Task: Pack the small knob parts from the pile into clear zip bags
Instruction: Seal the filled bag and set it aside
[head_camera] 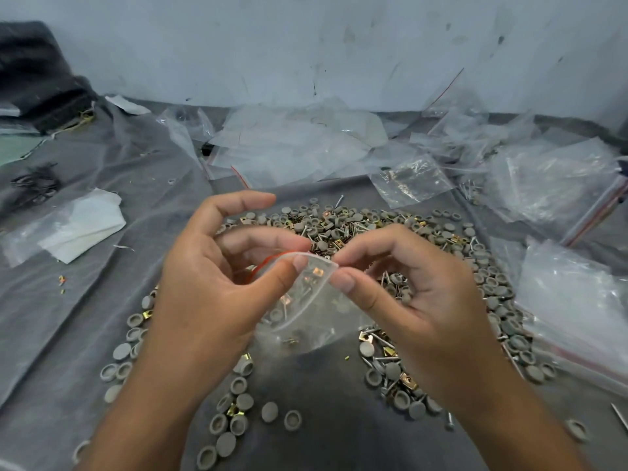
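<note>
We hold the bag point(306, 300) over the middle of the pile point(356, 229), both hands pinching its top edge, so the main risk is a spill. The bag already carries a few caps and brass clips, and its mouth looks partly open and bowed. If either pinch slips, or we pull the edge unevenly, the contents could tip back into the pile and mix with loose parts. The red zip strip could also seal crooked if we press it before the two lips line up.

Our left hand point(217, 283) sits palm inward, thumb and forefinger closed on the left part of the rim, other fingers curled above. Our right hand point(404, 287) mirrors it, thumb and forefinger gripping the right corner. The surface is grey cloth point(119, 181); empty bags point(299, 141) lie well behind the pile.
</note>
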A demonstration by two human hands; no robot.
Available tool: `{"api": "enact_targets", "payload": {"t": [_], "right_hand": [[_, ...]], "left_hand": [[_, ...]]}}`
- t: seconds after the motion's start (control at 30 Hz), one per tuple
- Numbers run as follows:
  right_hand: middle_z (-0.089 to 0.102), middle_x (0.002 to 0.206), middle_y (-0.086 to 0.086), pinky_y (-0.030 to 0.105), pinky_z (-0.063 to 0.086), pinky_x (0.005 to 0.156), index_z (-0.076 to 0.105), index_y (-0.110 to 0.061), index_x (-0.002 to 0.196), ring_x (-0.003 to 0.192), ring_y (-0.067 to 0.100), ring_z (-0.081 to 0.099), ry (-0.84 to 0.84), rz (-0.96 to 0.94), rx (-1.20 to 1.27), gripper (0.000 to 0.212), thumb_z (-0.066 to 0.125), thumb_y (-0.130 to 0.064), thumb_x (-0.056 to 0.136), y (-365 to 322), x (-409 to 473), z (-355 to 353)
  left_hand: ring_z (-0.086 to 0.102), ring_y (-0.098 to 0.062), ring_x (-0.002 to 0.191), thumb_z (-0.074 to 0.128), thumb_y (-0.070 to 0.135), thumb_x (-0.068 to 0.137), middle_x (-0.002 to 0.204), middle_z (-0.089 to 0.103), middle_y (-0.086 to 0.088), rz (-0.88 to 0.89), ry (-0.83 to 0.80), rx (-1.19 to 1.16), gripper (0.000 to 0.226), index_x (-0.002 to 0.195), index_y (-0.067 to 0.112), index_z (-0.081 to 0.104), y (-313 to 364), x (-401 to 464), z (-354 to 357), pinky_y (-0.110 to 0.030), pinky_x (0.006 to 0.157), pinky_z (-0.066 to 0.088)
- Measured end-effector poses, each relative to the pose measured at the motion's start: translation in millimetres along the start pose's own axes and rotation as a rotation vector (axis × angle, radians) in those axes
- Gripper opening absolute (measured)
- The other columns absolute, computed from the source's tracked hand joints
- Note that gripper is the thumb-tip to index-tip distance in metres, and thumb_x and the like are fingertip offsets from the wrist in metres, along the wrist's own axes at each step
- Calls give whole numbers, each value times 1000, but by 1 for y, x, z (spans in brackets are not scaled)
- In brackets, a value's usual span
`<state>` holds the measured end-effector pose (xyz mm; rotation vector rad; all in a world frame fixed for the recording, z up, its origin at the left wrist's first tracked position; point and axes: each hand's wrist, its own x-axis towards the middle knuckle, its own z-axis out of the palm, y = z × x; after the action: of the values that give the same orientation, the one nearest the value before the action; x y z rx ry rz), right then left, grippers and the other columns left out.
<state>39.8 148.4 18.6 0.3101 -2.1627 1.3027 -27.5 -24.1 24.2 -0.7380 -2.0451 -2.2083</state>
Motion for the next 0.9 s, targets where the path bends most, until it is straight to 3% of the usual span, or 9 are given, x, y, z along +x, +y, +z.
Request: {"api": "enact_targets", "payload": {"t": [0.17,0.3,0.4,0.5,0.63,0.77,0.9], "right_hand": [[67,92,-17,25,49,74,69,-31,97,90,13,66,47,17,-42,11,63,-41,96,1,1,1],[69,92,-10,29,51,71,67,-33,97,87,18,66,175,114,2,8,62,-40,98,9,0,0],[68,88,-9,26,50,67,65,-34,96,80,15,65,234,186,45,9,59,-41,99,15,0,-3],[67,87,-7,28,51,67,65,-32,96,79,13,63,263,218,58,12,58,-41,98,18,1,-5],[64,84,-3,33,50,69,64,-31,95,77,16,60,271,228,28,20,53,-48,96,20,2,-9],[62,80,-3,18,45,63,62,-34,94,70,14,55,226,252,94,21,50,-51,94,21,1,-11],[67,85,-2,25,52,69,66,-38,102,80,20,62,120,282,218,19,60,-52,90,21,0,-9]], "left_hand": [[72,-18,79,86,15,70,96,77,-6,-6,-40,-16,54,115,26,59,-2,0,-1,-28,68,58],[73,-22,85,85,38,66,100,76,-5,-36,-71,-26,45,107,33,67,-5,1,-5,-29,70,60],[73,-18,86,86,58,60,97,76,-1,-71,-158,99,52,103,34,71,-10,-1,-7,-28,74,59],[73,-13,80,82,48,64,90,77,6,-4,-182,280,38,100,39,72,-16,0,-7,-32,72,59],[71,-16,73,74,52,73,85,76,5,29,-99,314,24,95,40,75,-21,3,-10,-32,64,58],[68,-29,78,76,50,73,87,73,-13,0,19,167,27,93,32,78,-19,4,-10,-32,69,55],[64,-8,77,81,38,76,86,74,-10,-22,73,34,21,91,24,77,-15,5,-8,-15,70,51]]}}
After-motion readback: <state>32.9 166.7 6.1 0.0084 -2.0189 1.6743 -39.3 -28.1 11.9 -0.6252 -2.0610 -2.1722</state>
